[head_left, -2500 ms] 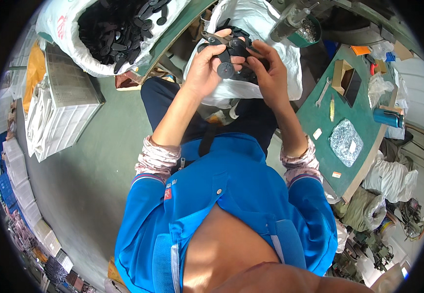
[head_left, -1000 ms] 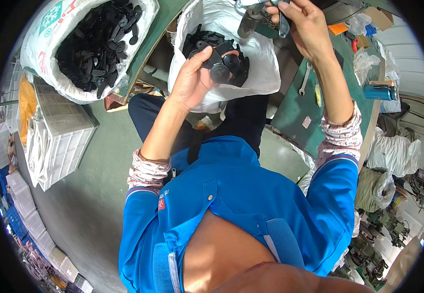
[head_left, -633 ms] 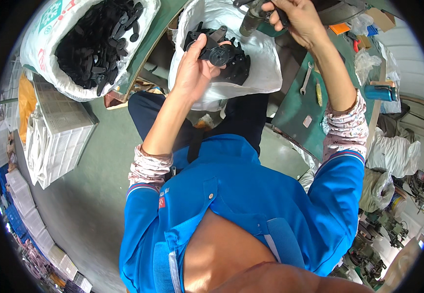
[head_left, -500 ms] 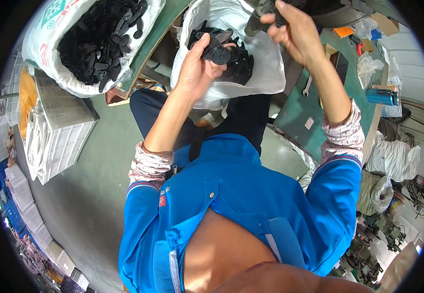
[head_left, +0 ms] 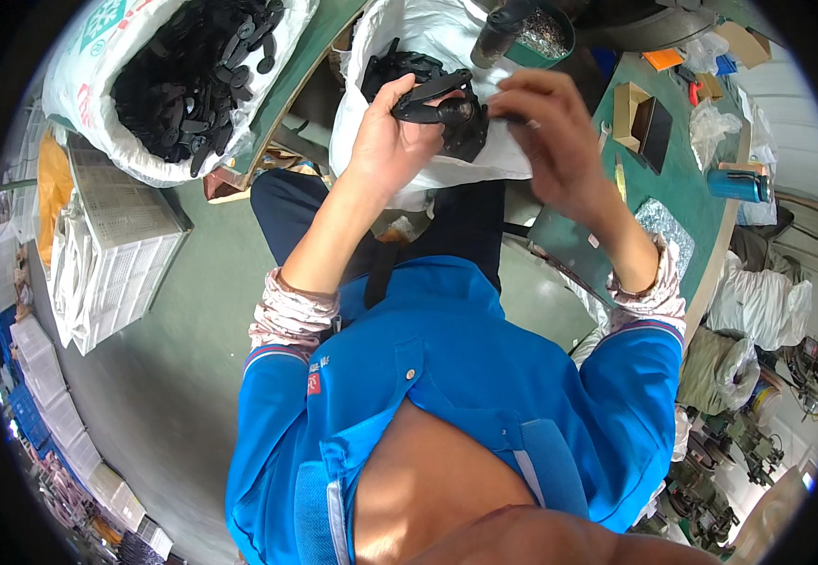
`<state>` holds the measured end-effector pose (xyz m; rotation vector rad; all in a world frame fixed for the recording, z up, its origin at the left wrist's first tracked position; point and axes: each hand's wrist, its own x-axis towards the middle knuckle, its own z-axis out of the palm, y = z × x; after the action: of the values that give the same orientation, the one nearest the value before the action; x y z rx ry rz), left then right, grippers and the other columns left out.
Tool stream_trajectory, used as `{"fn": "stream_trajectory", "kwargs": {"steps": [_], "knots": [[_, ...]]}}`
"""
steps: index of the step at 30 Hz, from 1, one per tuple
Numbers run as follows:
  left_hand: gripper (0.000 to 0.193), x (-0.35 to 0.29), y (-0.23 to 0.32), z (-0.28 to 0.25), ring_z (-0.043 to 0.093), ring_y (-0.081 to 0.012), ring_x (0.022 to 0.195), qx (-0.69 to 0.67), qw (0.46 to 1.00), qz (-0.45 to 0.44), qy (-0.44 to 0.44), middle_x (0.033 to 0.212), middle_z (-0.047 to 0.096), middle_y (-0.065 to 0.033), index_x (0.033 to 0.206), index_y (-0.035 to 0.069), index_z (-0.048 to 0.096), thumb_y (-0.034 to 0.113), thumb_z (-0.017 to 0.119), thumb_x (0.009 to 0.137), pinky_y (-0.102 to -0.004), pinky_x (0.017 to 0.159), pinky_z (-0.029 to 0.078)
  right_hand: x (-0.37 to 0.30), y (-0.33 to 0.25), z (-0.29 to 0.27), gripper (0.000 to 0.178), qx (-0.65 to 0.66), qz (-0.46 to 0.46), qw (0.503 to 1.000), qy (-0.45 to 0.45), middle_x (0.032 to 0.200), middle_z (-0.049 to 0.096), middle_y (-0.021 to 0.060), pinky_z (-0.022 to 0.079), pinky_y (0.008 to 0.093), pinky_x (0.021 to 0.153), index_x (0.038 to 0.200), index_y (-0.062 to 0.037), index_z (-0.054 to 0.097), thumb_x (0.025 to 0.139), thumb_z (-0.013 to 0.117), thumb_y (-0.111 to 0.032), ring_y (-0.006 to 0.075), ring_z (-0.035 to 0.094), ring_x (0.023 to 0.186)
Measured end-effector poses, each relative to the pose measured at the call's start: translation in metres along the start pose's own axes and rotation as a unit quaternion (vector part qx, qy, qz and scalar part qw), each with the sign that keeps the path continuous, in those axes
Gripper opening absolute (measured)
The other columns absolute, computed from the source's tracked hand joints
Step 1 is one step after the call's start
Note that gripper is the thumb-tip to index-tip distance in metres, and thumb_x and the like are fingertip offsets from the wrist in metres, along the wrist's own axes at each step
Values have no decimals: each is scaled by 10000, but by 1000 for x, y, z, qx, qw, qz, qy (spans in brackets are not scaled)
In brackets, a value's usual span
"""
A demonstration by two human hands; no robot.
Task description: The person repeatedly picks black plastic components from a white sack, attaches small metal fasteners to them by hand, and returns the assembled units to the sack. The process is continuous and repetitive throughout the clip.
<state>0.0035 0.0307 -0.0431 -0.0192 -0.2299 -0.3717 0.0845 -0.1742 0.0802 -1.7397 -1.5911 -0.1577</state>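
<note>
Over an open white sack (head_left: 351, 104) between my knees, my left hand (head_left: 388, 141) is closed on black plastic parts (head_left: 433, 102), flat and elongated with a rounded knob. More black parts (head_left: 470, 143) lie in the sack below. My right hand (head_left: 560, 137) is just right of the held parts, its fingers bent toward them and smeared by motion. Something small and dark shows near its fingertips, but whether it is gripped is unclear. Beyond the hands stands a dark machine cylinder (head_left: 496, 40), beside a green container of shiny bits (head_left: 545, 36).
A larger white sack (head_left: 84, 89) full of similar black parts stands at the far left, above a white crate (head_left: 131, 254). On the right, a green bench (head_left: 649, 184) carries an open cardboard box (head_left: 628, 113), a blue bottle (head_left: 738, 186) and plastic bags.
My right hand has come down and nearer from beside the machine cylinder toward the held parts. My left hand has shifted slightly right, and the parts in it have turned.
</note>
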Motion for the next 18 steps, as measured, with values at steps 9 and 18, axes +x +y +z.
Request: {"fn": "stream_trajectory", "kwargs": {"steps": [9,18], "knots": [[216,2,-19,32,574,-197,712,48,976,89,193,876,655,-86,947,56,639,257,623,871,-309,666,474,-6,4,16,440,-44,-32,998,40,1007,643,92,537,324,704,1212,-76,608,794,685,37,219,656,875],[237,10,-32,40,472,-113,527,234,889,207,336,666,553,-54,1064,29,626,234,542,982,-214,438,322,61,53,-38,323,341,326,853,222,812,669,68,482,217,590,1252,33,544,938,562,-42,96,587,640]]}}
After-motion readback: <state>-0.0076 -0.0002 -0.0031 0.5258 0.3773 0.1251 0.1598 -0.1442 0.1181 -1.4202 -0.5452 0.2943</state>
